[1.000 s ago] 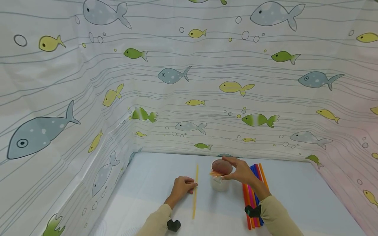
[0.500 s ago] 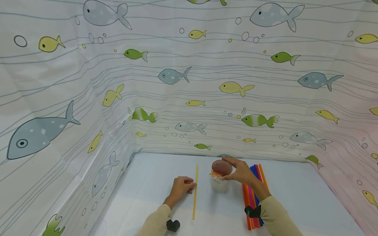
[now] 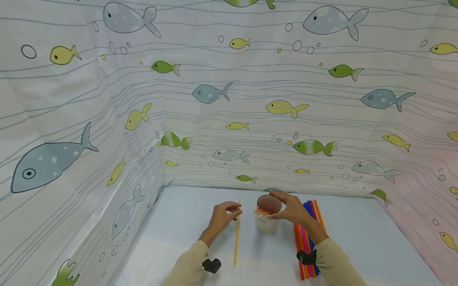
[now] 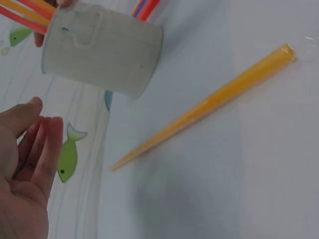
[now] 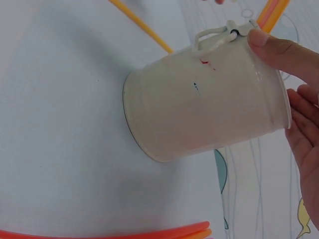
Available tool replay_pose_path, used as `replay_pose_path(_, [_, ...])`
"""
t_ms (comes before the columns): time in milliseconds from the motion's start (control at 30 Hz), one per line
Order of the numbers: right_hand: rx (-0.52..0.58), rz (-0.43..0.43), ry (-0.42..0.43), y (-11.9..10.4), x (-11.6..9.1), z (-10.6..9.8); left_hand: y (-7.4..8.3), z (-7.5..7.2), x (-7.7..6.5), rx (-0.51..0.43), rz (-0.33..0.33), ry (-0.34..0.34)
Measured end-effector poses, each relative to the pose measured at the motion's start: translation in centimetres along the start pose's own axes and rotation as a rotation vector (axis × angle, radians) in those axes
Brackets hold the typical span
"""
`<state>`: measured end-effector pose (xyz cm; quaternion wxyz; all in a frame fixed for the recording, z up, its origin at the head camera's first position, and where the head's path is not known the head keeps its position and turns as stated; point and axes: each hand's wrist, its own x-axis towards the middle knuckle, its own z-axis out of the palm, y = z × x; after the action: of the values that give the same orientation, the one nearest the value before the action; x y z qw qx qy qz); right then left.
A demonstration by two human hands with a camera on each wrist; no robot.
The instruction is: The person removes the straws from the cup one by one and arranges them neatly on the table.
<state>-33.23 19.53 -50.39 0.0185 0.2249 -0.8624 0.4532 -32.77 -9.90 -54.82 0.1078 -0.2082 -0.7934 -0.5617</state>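
Observation:
My right hand [image 3: 291,208] grips a small white metal bucket [image 3: 266,225] near its rim, thumb by the wire handle [image 5: 212,41]. Ends of orange and red straws [image 4: 31,19] stick out of the bucket's mouth. A brown oval [image 3: 269,203] shows at the top in the head view; I cannot tell whether it is the inside or a lid. To the left of the bucket, a yellow straw [image 3: 236,242] lies lengthwise on the white table. Near its far end is my left hand [image 3: 224,216], fingers loosely bent, holding nothing. In the left wrist view, its fingertips [image 4: 56,124] are apart from the straw.
Several coloured straws [image 3: 307,254], red, orange, pink and blue, lie in a bundle under the right forearm. The white table [image 3: 361,238] ends at a fish-printed curtain [image 3: 236,87] at the back and on both sides.
My left hand has moved away from me, from the middle of the yellow straw to its far end. The straw stays about where it was. My right hand and the bucket have barely moved.

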Motion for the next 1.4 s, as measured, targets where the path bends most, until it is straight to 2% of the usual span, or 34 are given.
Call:
replay_pose_path(133, [-0.006,-0.011,0.009,0.1,0.0,0.0,1.2,0.4,0.7,0.003,0.067,0.005])
replay_pose_path(300, [-0.003,-0.024,0.010,0.2,0.0,0.1,2.9,0.9,1.0,0.031,0.121,0.003])
replay_pose_path(500, [0.005,-0.039,0.010,0.3,0.0,0.1,4.3,1.6,1.2,-0.024,0.163,-0.044])
replay_pose_path(700, [0.022,-0.044,0.007,0.2,-0.1,0.2,4.7,2.1,1.0,-0.058,0.221,-0.102])
replay_pose_path(900, [0.042,-0.077,0.011,0.0,-0.1,0.2,7.3,1.8,0.3,-0.047,0.270,-0.115])
replay_pose_path(1033, [0.031,-0.063,0.010,0.3,0.0,0.1,8.5,1.6,0.1,-0.048,0.270,-0.130])
replay_pose_path(1167, [0.019,-0.056,0.009,0.3,0.0,0.1,8.8,1.7,0.0,-0.049,0.250,-0.143])
replay_pose_path(1400, [0.011,-0.064,0.002,0.5,0.0,0.1,8.5,2.1,0.0,-0.057,0.234,-0.127])
